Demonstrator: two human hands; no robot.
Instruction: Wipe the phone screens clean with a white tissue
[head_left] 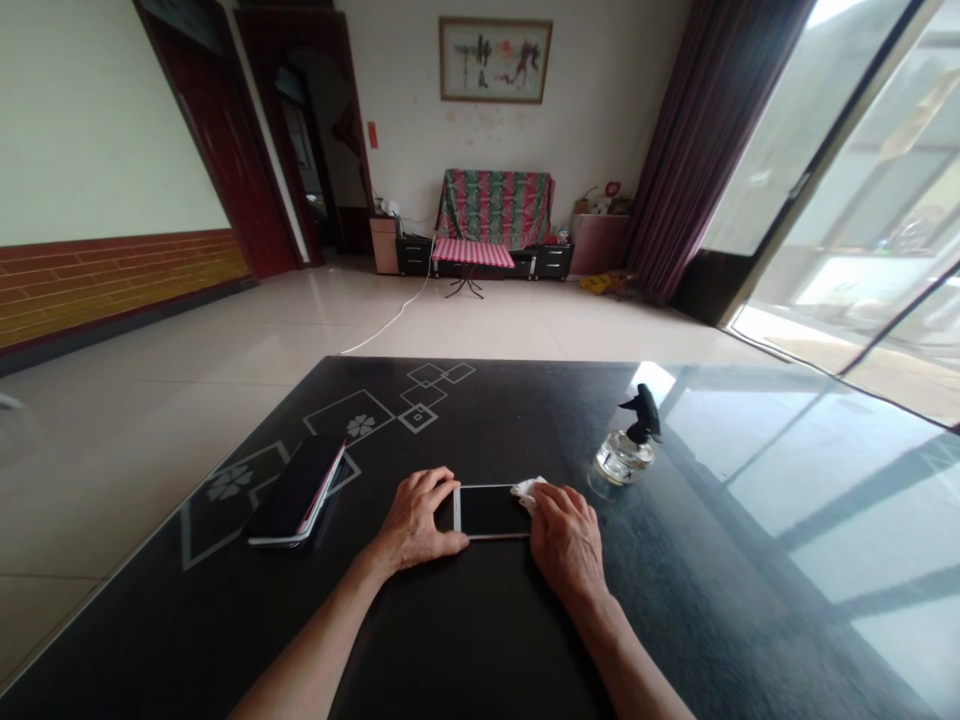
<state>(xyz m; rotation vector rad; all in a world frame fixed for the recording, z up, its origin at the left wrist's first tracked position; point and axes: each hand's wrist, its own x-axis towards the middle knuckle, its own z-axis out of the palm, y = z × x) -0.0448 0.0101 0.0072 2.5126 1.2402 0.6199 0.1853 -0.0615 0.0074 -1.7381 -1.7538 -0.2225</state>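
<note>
A phone [491, 511] with a dark screen and pale edges lies sideways on the black table. My left hand [421, 522] grips its left end, the thumb at the near corner and the fingers at the far one. Bunched under the fingers of my right hand [568, 535] is a white cloth [528, 492], pressed on the right part of the screen. My right hand covers the phone's right end. To the right stands a clear spray bottle [627, 458] with a black trigger head.
On the left of the glossy table [465, 640] lies a stack of dark, flat tablet-like devices [296, 490]. Beyond the table's far edge are the tiled floor, a small table with a checked cloth [472, 252] and a white cable [390, 322].
</note>
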